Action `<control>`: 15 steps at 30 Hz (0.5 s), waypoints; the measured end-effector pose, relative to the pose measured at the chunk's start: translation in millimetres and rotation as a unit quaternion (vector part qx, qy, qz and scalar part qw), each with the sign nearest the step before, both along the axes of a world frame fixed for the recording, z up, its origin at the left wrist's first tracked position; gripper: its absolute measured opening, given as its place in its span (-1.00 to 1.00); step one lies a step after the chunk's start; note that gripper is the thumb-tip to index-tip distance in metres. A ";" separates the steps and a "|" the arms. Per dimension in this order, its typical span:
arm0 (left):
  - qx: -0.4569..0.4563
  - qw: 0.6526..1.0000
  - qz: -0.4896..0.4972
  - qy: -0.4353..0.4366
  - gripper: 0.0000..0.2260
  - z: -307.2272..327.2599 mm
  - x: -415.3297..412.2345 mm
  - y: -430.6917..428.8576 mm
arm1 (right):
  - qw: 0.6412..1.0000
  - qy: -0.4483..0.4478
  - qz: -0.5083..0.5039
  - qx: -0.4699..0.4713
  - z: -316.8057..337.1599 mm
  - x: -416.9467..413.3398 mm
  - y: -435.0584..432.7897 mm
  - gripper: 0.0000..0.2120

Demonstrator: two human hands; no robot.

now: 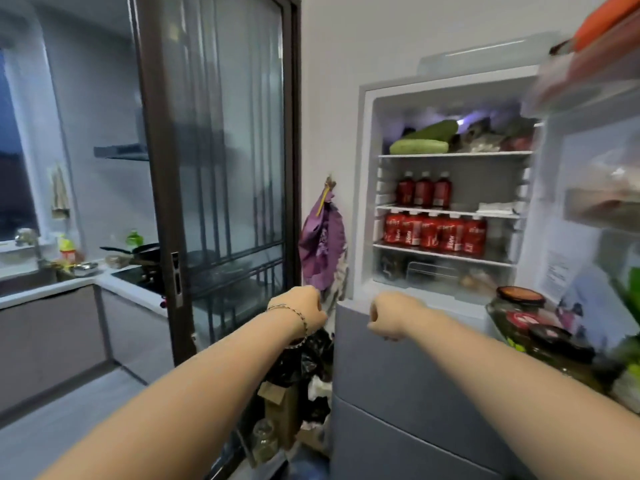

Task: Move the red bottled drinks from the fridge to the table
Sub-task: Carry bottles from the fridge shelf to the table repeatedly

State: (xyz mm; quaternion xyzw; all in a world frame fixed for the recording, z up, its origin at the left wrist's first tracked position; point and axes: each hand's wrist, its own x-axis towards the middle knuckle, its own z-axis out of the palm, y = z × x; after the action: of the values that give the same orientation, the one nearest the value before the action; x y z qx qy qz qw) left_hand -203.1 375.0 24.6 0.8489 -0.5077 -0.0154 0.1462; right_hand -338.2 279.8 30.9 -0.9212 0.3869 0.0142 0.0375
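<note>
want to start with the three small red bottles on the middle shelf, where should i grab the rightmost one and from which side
Take the rightmost small bottle around its body just below the neck, coming straight in from the open front of the fridge. It stands upright, its left side crowded by the next bottle, but the shelf to its right looks free, so the right hand, with nothing in it, has room for its fingers there.

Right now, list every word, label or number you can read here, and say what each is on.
None reads clearly.
Upper row of red bottles: labels blurred.
Lower row of red bottles: white lettering, too blurred.
Paper sheet on the fridge door: print too small.
Jar: red label, illegible.
</note>
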 end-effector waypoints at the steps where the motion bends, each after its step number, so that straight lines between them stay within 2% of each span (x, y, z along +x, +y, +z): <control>1: -0.001 1.000 -0.019 -0.001 -0.84 2.6 2.9 -27.5 | 1.000 -0.004 -0.022 -0.005 3.8 1.2 -24.2 -0.83; 4: -0.008 0.997 -0.075 -0.030 -0.87 14.0 16.7 -118.0 | 0.996 -0.035 -0.082 -0.003 15.3 11.0 -108.6 -0.77; 8: -0.026 0.991 -0.125 -0.050 -0.79 38.6 37.5 -221.5 | 0.987 -0.068 -0.147 -0.010 32.8 24.1 -201.9 -0.78; 15: -0.084 0.979 -0.175 -0.065 -0.84 61.8 59.6 -375.7 | 0.956 -0.153 -0.232 -0.091 52.8 38.9 -343.2 -0.78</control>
State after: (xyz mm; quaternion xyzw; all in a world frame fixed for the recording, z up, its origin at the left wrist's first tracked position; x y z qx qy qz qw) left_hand -143.4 -0.7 86.5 0.7311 -0.6560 0.0573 0.1787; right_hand -299.2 -63.5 83.7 -0.7968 0.5792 -0.1717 0.0147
